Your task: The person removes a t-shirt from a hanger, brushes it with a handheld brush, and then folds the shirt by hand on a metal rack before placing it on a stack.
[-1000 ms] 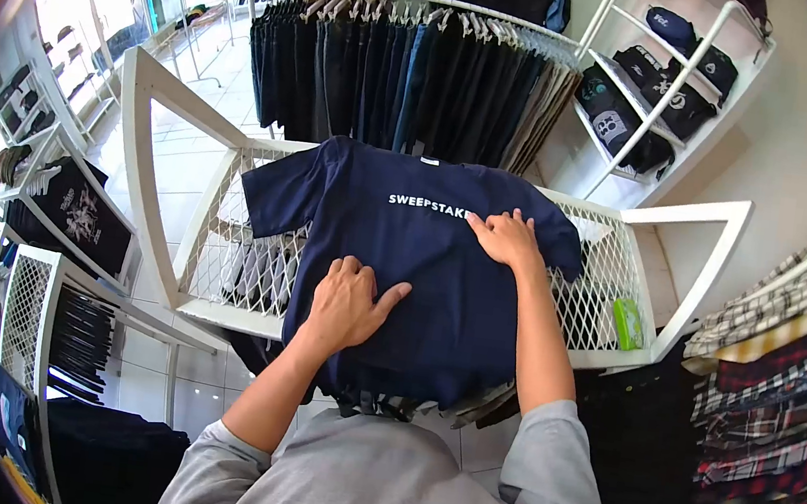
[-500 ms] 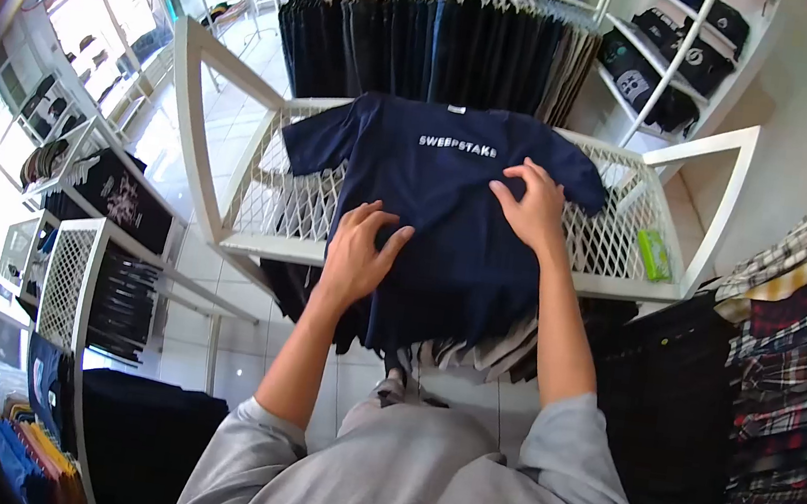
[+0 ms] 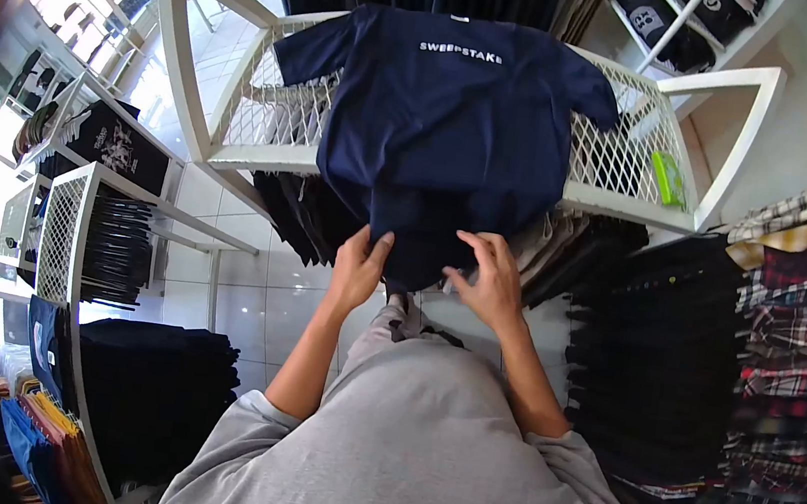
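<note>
The navy T-shirt (image 3: 450,122) lies face up at the upper centre of the frame, spread over the white mesh rack (image 3: 264,156), its lower part hanging past the front rail towards the wearer. The left hand (image 3: 358,272), just below centre, appears to pinch the left edge of that hanging cloth between thumb and fingers. The right hand (image 3: 489,278), to its right, has thumb and forefinger parted and the other fingers curled; whether it touches the cloth cannot be told. Hazards noted: with apparently one pinch point, a pull could skew the hem and deepen the creases visible across the body. With so much cloth past the rail, its weight or a tug could drag the shirt off the rack, possibly onto the floor tiles (image 3: 240,313). The loose hem could also catch among the hanging garments (image 3: 292,213) below. The green packet (image 3: 667,179), at upper right, sits clear of the shirt and poses little risk.
</note>
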